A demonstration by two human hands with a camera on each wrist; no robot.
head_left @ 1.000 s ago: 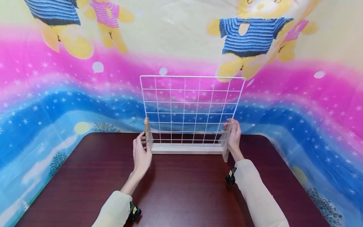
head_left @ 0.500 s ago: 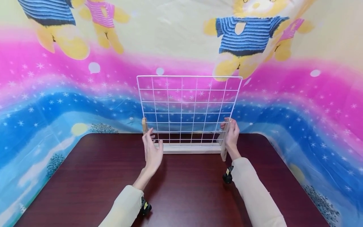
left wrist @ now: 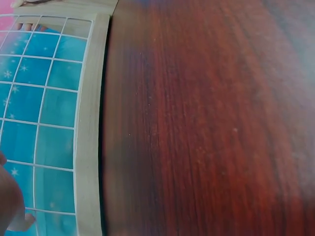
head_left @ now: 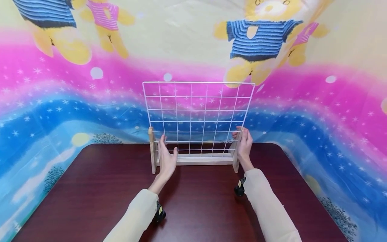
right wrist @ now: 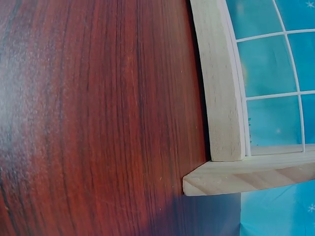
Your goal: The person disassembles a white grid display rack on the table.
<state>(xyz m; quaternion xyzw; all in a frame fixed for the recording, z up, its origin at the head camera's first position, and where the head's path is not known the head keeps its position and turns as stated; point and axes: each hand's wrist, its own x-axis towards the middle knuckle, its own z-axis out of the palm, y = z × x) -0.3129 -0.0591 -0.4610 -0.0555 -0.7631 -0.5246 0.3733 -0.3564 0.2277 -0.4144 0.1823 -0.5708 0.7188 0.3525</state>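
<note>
A white wire grid panel [head_left: 198, 82] stands upright in a pale wooden base, with a crossbar [head_left: 205, 161] between two side posts. My right hand [head_left: 246, 143] grips the right post [head_left: 235, 161], its fingers curled round the upper part. Just inside the left post [head_left: 152, 151] is my left hand [head_left: 167, 161], fingers extended upward in front of the mesh and thumb apart, close to the wires. Part of that hand [left wrist: 11, 199] shows at the lower left of the left wrist view. In the right wrist view the crossbar [right wrist: 221, 98] meets the right post's foot [right wrist: 246, 177]; the right hand is out of sight.
The stand rests on a dark red-brown wooden table [head_left: 199, 201] near its far edge. Behind and around the table hangs a colourful curtain [head_left: 187, 40] printed with bears and snowflakes. A small black device [head_left: 159, 212] sits at the left cuff and another [head_left: 240, 187] at the right.
My left hand has left the outer side of the left post and moved right, to its inner side before the mesh. The right hand keeps its grip. The head view has shifted slightly.
</note>
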